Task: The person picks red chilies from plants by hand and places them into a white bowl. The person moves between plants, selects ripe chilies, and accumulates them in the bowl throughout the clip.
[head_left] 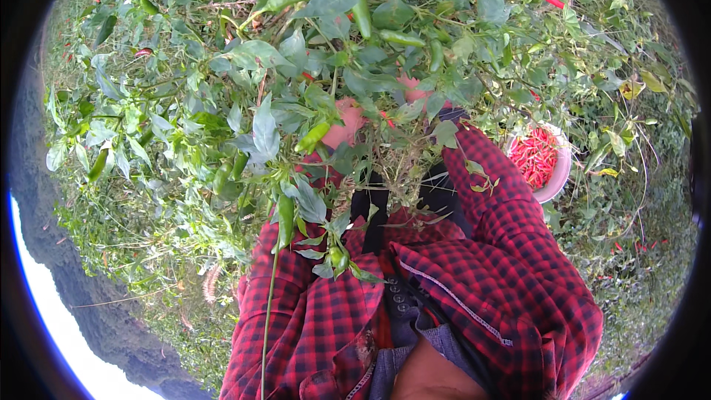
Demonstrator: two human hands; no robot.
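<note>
Both hands reach in among the leaves of a chili pepper plant (266, 128). Foliage covers much of my left hand (345, 122); its fingers are hidden. My right hand (417, 91) is a little farther forward, and leaves cover its fingers as well. A small red chili pepper (387, 119) shows between the two hands. Whether either hand grips anything cannot be seen. Close to my left hand hangs a light green chili pepper (313, 138). Beside my right forearm is a pale round container (549, 191) holding many red chili peppers (532, 156).
Larger green chili peppers (362, 15) hang on the branches ahead. Red ones (553, 0) dot the plants farther off. A leafy stem (338, 255) and a thin stalk (269, 311) stand before my plaid sleeves. Dry grass lies between my legs. A dark hillside (83, 300) rises at left.
</note>
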